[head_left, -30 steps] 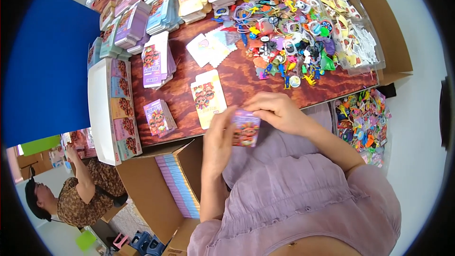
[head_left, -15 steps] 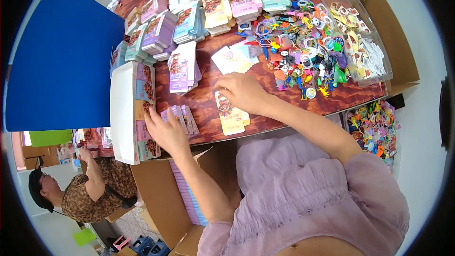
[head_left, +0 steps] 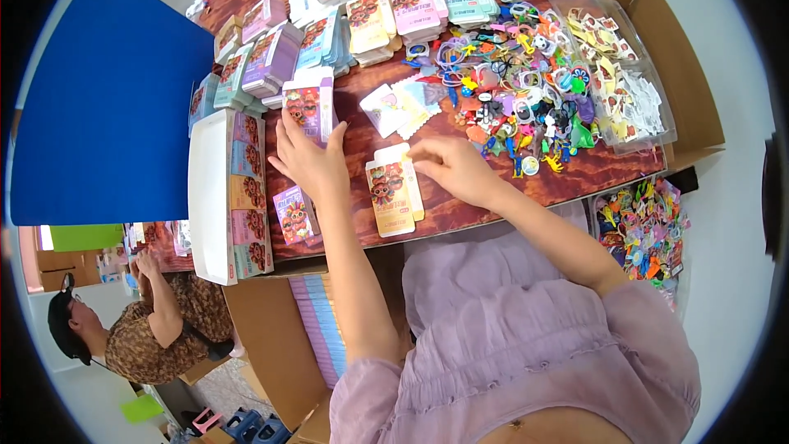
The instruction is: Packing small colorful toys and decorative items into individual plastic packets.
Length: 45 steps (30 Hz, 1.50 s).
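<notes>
My left hand (head_left: 309, 158) reaches forward, its fingers touching the front of a stack of purple picture cards (head_left: 310, 105). My right hand (head_left: 457, 168) rests on the wooden table (head_left: 608, 171), fingertips on the upper edge of a small pile of yellow picture cards (head_left: 390, 191) near the front edge. A short stack of purple cards (head_left: 292, 214) lies just below my left hand. Neither hand has lifted anything.
Many card stacks (head_left: 415, 4) line the back. A heap of small colourful toys (head_left: 526, 99) and a clear tray (head_left: 626, 86) sit at the right. A white display box (head_left: 215, 197) stands left. An open carton (head_left: 316, 337) is below, and another person (head_left: 140, 321) sits at lower left.
My hands have parted from the purple card held a second ago. The left hand moved forward to the purple stack; the right hand settled on the yellow pile.
</notes>
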Tool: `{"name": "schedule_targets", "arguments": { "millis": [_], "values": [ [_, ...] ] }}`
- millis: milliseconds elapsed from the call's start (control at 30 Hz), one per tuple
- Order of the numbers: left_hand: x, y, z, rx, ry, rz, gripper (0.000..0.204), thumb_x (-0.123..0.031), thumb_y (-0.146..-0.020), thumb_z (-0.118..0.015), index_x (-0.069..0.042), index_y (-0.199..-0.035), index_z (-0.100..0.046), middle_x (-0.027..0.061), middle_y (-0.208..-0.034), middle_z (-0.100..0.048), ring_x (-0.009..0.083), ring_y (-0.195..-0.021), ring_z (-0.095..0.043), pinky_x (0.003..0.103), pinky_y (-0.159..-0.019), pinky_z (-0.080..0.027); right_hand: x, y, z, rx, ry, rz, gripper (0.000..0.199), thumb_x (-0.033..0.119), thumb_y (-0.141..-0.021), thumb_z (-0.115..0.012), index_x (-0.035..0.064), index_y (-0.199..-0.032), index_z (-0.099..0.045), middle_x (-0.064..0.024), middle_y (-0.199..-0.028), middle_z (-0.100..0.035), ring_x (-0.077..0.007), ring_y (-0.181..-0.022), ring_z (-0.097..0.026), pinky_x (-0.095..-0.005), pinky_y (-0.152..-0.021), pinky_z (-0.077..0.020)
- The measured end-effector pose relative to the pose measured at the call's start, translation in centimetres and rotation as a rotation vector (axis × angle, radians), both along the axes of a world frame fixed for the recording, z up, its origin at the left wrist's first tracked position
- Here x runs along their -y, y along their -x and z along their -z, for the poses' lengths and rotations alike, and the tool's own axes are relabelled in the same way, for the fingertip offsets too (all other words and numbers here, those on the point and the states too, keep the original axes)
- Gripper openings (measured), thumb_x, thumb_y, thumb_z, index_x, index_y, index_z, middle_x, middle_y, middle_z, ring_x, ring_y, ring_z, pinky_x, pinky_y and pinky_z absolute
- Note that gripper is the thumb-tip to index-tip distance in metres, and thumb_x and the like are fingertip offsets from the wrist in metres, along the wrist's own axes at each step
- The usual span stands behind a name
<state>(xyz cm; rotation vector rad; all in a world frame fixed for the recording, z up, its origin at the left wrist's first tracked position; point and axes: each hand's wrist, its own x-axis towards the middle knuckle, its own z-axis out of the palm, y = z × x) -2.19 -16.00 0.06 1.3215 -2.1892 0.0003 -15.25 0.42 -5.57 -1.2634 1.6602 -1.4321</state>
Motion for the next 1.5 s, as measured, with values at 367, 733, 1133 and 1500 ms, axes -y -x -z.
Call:
{"name": "schedule_targets", "arguments": {
  "millis": [367,733,1133,1500],
  "values": [
    [-9.5,-3.3,1.6,-0.666,-1.521,0.539,0.064,-0.009,-0.081,-0.076,0.002,-0.138,-0.047,0.0105,-0.127,-0.061,0.0235,-0.114,-0.06,0.04,-0.1,-0.048,-4.1,3.5,-2.5,0.698,-0.082,-0.121,0.008,0.008,-0.089,-0.067,0.0008,-0.089,-0.064,0.0023,-0.072,-0.061,-0.0031,-0.058,-0.052,-0.0229,-0.05,-0.0423],
    [-13.5,-1.7,1.6,-0.572,-1.592,0.686,0.047,-0.007,-0.079,-0.081,0.001,-0.12,-0.059,0.0063,-0.112,-0.066,0.0139,-0.102,-0.062,0.03,-0.089,-0.052,-7.4,2.4,-5.7,-0.095,0.122,-0.062,0.015,0.009,-0.087,-0.067,0.0027,-0.101,-0.066,-0.0093,-0.095,-0.064,-0.0214,-0.079,-0.064,-0.0326,-0.066,-0.048],
    [-14.9,-2.0,3.7,-1.024,-1.639,0.533,0.055,-0.029,-0.078,-0.085,-0.001,-0.12,-0.061,0.0039,-0.106,-0.069,0.0141,-0.094,-0.066,0.031,-0.083,-0.054,-7.2,0.7,-4.4,0.443,0.146,-0.037,0.021,0.008,-0.094,-0.063,-0.0001,-0.112,-0.068,-0.0035,-0.103,-0.061,-0.0124,-0.099,-0.058,-0.0269,-0.087,-0.0461],
    [-15.1,-2.1,5.5,-1.071,-1.663,0.659,0.058,-0.04,-0.09,-0.072,0.002,-0.126,-0.055,0.0088,-0.113,-0.065,0.0175,-0.105,-0.063,0.032,-0.09,-0.052,-8.0,2.4,-3.8,0.013,0.181,-0.029,0.012,0.006,-0.088,-0.067,0.0004,-0.099,-0.069,-0.0054,-0.083,-0.062,-0.0166,-0.079,-0.058,-0.0311,-0.074,-0.0455]
  ]
}}
